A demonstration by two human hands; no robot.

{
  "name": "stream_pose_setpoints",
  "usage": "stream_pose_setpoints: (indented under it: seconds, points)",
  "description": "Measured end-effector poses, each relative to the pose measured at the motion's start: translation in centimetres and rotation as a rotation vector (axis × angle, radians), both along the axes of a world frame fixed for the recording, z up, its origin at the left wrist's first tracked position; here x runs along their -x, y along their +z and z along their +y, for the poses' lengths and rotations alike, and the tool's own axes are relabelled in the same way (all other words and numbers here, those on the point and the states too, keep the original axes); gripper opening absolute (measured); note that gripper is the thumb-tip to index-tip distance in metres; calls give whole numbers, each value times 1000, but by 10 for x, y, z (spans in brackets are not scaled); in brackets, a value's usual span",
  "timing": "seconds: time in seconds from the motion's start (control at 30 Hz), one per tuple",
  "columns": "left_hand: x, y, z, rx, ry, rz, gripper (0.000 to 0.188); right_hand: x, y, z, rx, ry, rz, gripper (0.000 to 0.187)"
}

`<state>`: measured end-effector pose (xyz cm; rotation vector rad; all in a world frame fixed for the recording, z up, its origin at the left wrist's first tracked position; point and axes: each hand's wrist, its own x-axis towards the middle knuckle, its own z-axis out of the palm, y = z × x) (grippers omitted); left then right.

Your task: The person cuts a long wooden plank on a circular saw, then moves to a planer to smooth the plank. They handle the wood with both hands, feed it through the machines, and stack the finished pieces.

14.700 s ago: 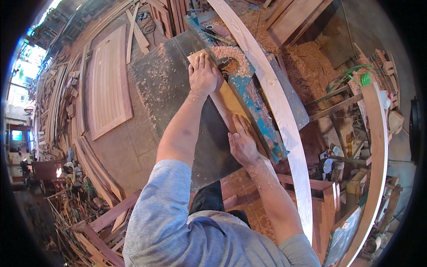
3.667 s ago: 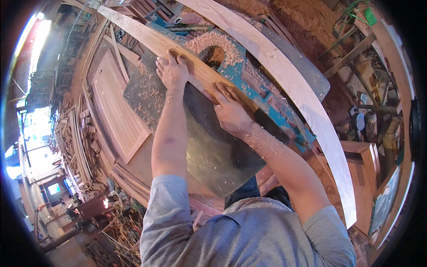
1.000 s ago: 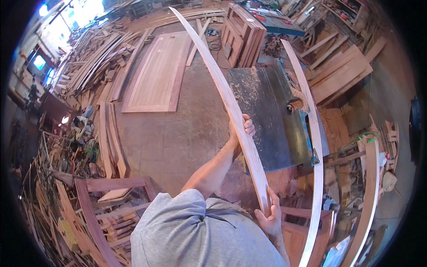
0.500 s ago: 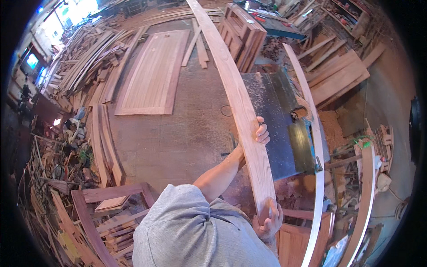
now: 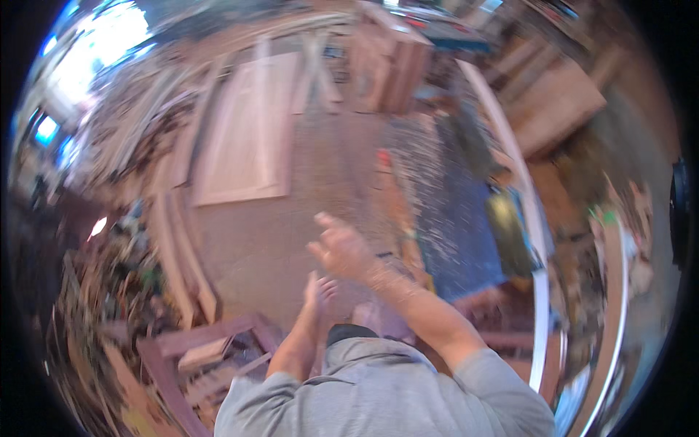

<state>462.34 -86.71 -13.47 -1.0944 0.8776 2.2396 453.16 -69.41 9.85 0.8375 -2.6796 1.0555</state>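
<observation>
Both my hands are out over the floor in front of me, and the view is smeared by motion. My right hand [image 5: 341, 250] reaches toward the left with its fingers spread and nothing in them. Just below and left of it is my left hand [image 5: 318, 293], empty, fingers apart. Ahead lies a large pale wooden panel [image 5: 233, 156] on the floor. Over it runs a blurred light strip [image 5: 264, 109], perhaps a long board; I cannot tell whether it touches the panel. To the right of my hands stands a dark machine table [image 5: 459, 233] scattered with wood shavings.
A long pale board [image 5: 518, 167] runs along the machine's right side. Wooden frames [image 5: 389, 62] stand beyond it, and flat boards [image 5: 557, 102] lean at the far right. Lumber piles [image 5: 135, 120] fill the left side. A reddish wooden frame [image 5: 164, 371] is near on my left.
The long board has left my hands. My hands have swung left from beside the machine table, my right arm now stretching across. The view has turned slightly and blurred.
</observation>
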Motion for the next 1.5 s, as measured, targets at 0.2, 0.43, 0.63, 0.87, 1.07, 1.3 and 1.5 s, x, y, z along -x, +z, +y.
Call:
stream_pose_setpoints:
  seconds: [0.2, 0.43, 0.63, 0.87, 1.07, 1.3, 1.5]
  points:
    - [-14, -26, -8, 246, -84, -105, 75, -144, -21, 180, 107, -369, 54, 51]
    - [84, 53, 63, 399, -3, 260, 57, -315, -25, 476, -259, -1406, 243, 30]
    - [45, 149, 220, 457, -124, 498, 39, -370, -99, 591, -426, -1262, -220, 80]
    - [-85, 174, 321, 645, -511, 718, 24, -340, -123, 615, -221, -1118, -520, 65]
    - [-106, 186, 321, 806, -543, 789, 28, -404, -36, 662, 865, -440, -996, 62]
    - [-63, 212, 441, 483, -463, 892, 30, -521, 28, 623, 731, -443, -1033, 66]
    - [38, 248, 561, 120, -260, 708, 68, -614, 20, 577, 675, -632, -1096, 44]
